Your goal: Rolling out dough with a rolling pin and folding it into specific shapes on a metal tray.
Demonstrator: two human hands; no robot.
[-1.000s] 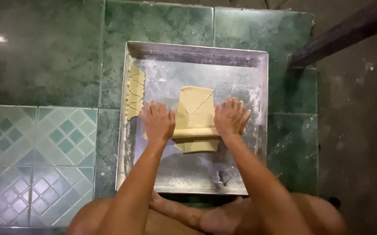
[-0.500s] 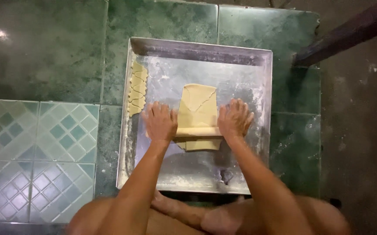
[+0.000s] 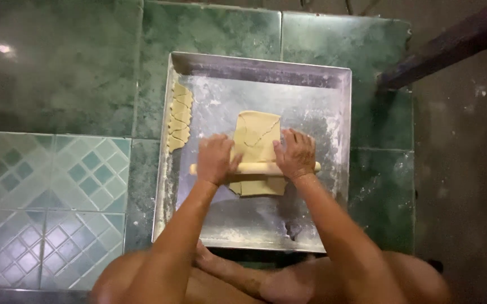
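A floured metal tray (image 3: 316, 84) lies on the tiled floor in front of me. In its middle sits a yellowish sheet of dough (image 3: 257, 135) with a crack on top. A wooden rolling pin (image 3: 254, 168) lies across the dough's near part. My left hand (image 3: 215, 159) presses on the pin's left end and my right hand (image 3: 295, 154) presses on its right end, fingers spread flat over it. A strip of cut dough pieces (image 3: 179, 117) rests along the tray's left wall.
Dark green tiles (image 3: 74, 73) surround the tray, with patterned light-green tiles (image 3: 46, 191) at the left. A dark wooden beam (image 3: 446, 45) crosses the upper right. My crossed legs (image 3: 243, 278) sit at the tray's near edge. Bare concrete (image 3: 468, 180) lies to the right.
Both hands and the rolling pin have shifted slightly away from me over the dough, and the hands sit a little closer together on the pin.
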